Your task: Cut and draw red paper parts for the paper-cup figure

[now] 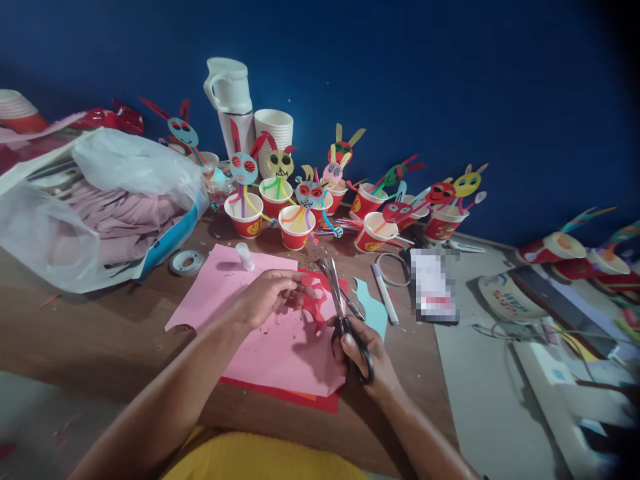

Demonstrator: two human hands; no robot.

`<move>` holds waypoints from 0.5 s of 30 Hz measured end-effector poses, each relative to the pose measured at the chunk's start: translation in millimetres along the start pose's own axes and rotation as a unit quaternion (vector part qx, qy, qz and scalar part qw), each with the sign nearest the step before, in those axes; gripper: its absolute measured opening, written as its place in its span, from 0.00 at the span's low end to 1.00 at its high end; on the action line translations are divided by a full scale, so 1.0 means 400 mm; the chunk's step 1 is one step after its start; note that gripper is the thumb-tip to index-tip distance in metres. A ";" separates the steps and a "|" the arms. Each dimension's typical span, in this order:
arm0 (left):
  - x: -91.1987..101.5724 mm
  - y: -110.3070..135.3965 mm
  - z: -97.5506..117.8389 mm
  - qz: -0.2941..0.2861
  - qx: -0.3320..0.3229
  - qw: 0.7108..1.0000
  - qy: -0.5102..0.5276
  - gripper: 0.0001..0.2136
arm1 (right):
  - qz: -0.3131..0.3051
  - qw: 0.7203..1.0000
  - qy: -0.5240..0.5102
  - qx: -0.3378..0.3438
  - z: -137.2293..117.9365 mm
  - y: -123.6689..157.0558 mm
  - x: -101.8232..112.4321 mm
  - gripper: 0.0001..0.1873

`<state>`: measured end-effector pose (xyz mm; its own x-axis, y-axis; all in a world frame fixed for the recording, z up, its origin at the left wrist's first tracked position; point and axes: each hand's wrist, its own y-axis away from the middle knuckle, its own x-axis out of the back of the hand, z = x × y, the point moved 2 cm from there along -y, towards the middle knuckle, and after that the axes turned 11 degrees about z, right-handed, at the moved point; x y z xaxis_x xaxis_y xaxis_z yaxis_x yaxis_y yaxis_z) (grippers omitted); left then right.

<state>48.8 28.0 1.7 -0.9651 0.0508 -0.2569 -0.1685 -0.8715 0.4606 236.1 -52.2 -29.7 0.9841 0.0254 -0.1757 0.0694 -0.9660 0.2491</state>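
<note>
My left hand (273, 293) is above pink paper (270, 353), its fingers bent and slightly blurred at the edge of a red paper scrap (316, 308). Rounded pieces are cut out of this scrap, and the fingers appear to pinch its left side. My right hand (367, 350) grips black-handled scissors (337, 293), with the blades a little apart and pointing away from me beside the scrap. Under the blades, a red sheet (345, 283) shows in part. To the right lies a cut light-blue paper (373, 310), next to a white marker (385, 295).
Red paper cups (296, 230) with paper-faced spoon figures line the back. A plastic bag of cloth (115, 207) sits left, near a tape roll (187, 263). A clear glue bottle or cap (245, 256) stands on the pink paper. A phone (434, 285) lies right.
</note>
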 end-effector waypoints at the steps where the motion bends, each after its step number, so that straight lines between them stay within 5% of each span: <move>1: 0.000 -0.002 -0.001 0.001 0.002 1.000 0.011 0.12 | 0.000 1.000 -0.001 0.002 0.002 0.000 0.001 0.22; 10: 0.011 0.002 -0.006 0.039 -0.038 0.994 -0.091 0.12 | 0.024 0.999 0.001 0.028 -0.004 -0.005 0.011 0.21; 15: 0.037 0.021 0.016 0.091 -0.090 0.965 -0.229 0.11 | 0.029 0.999 0.002 0.045 -0.015 -0.003 0.011 0.20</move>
<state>31.6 24.6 7.2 -0.9698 0.0629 0.2357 0.0105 -0.9546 0.2978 241.3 -49.4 -24.9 0.9868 -0.0301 -0.1590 -0.0024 -0.9852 0.1714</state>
